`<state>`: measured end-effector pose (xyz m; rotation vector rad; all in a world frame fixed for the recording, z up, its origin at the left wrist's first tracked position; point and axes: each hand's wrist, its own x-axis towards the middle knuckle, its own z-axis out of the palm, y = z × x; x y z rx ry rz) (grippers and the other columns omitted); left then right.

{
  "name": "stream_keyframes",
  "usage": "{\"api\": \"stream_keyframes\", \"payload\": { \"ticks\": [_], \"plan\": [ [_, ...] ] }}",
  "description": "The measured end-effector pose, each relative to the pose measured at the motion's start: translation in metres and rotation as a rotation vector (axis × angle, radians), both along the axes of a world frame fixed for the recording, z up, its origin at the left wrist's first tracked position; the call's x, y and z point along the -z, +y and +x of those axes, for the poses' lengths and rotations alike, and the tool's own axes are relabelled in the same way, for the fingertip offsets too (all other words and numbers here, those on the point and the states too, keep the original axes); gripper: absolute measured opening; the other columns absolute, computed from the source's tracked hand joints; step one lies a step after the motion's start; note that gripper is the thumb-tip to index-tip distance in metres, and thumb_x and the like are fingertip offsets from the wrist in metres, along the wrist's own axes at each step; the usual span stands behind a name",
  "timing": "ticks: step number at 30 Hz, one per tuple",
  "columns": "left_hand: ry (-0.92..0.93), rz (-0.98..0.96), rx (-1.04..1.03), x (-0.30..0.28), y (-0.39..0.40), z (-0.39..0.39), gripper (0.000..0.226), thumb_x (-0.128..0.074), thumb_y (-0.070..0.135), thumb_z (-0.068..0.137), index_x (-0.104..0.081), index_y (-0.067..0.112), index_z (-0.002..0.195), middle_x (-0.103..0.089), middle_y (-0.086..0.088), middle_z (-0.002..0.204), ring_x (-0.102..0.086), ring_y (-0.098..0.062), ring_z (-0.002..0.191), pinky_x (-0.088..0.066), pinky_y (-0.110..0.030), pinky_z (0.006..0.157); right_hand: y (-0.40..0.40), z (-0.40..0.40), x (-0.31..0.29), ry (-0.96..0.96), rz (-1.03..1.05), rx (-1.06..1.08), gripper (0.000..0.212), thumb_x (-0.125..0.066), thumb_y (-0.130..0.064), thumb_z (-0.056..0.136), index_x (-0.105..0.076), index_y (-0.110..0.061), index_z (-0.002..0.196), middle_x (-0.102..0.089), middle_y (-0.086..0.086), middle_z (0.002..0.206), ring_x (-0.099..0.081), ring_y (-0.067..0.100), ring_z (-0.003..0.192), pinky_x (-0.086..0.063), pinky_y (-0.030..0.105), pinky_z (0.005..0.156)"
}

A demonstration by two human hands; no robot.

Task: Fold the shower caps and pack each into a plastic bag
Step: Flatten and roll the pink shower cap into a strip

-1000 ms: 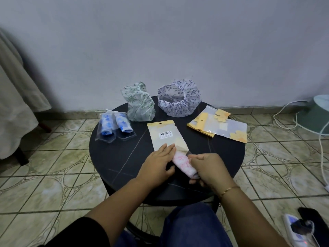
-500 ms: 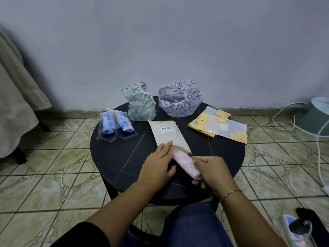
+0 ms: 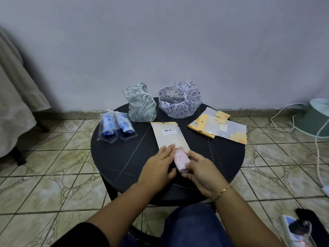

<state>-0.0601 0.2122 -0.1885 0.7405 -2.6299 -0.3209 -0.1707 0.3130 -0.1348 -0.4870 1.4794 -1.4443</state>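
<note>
We sit at a round black table [image 3: 114,157] with both hands at the near middle. Our right hand [image 3: 200,171] has its fingers curled round the near end of a rolled pink shower cap [image 3: 180,158], whose far end sits at the open mouth of a plastic bag [image 3: 169,135] lying flat with its barcode label up. Our left hand [image 3: 158,164] rests on the bag's near edge, fingers straight and close together, touching the left side of the roll. On the left of the table lie two packed blue caps [image 3: 115,128] in clear bags. At the back stand a green-patterned cap [image 3: 141,106] and a purple-patterned cap [image 3: 179,99], both unfolded. Spare yellow-flowered bags [image 3: 220,126] lie at the right, well apart from our hands
</note>
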Motion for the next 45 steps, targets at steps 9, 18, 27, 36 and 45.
{"api": "stream_keyframes", "payload": {
  "ticks": [9,18,27,36,45],
  "plan": [
    [0.036,-0.028,0.042,0.003,0.003,0.002,0.058,-0.058,0.031,0.075,-0.058,0.011,0.129,-0.054,0.000,0.137,-0.051,-0.027,0.126,-0.054,-0.037,0.083,-0.018,0.006,0.021,0.841,0.104,0.201,0.016,-0.058,-0.010,0.088,-0.062,-0.019,0.076,-0.057,0.005,0.101,-0.055,0.017,0.084,-0.040,0.020,0.068],
    [0.080,0.034,0.015,0.004,0.002,0.002,0.056,-0.056,0.031,0.090,-0.040,0.020,0.143,-0.034,0.011,0.150,-0.026,-0.013,0.141,-0.030,-0.024,0.108,-0.017,-0.011,0.023,1.667,0.198,0.067,0.021,-0.085,-0.029,0.057,-0.074,-0.030,0.076,-0.062,0.004,0.099,-0.055,0.029,0.091,-0.043,0.038,0.070],
    [0.055,0.090,0.065,0.003,0.003,0.007,0.057,-0.061,0.032,0.088,-0.043,0.022,0.141,-0.033,0.018,0.149,-0.021,-0.004,0.141,-0.018,-0.010,0.107,-0.038,-0.042,0.032,1.581,0.149,-0.122,0.043,-0.057,-0.022,0.086,-0.049,-0.020,0.128,-0.041,0.009,0.137,-0.054,0.036,0.106,-0.045,0.042,0.084],
    [0.256,0.307,0.017,-0.005,0.007,0.012,0.023,-0.056,0.047,0.080,-0.063,0.033,0.097,-0.030,0.027,0.142,-0.035,0.013,0.122,-0.036,-0.016,0.100,-0.027,-0.033,0.044,1.614,0.061,-0.040,0.027,-0.078,-0.006,0.069,-0.073,-0.009,0.096,-0.068,0.017,0.092,-0.066,0.037,0.075,-0.054,0.039,0.058],
    [0.800,0.972,-0.329,-0.033,-0.006,0.014,0.027,-0.062,0.036,0.088,-0.042,0.018,0.087,-0.059,-0.002,0.086,-0.059,-0.018,0.079,-0.050,-0.034,0.071,-0.024,-0.004,0.050,1.457,-0.237,0.122,0.035,-0.062,-0.007,0.072,-0.072,-0.007,0.105,-0.066,0.019,0.114,-0.067,0.032,0.098,-0.054,0.040,0.083]
  ]
}}
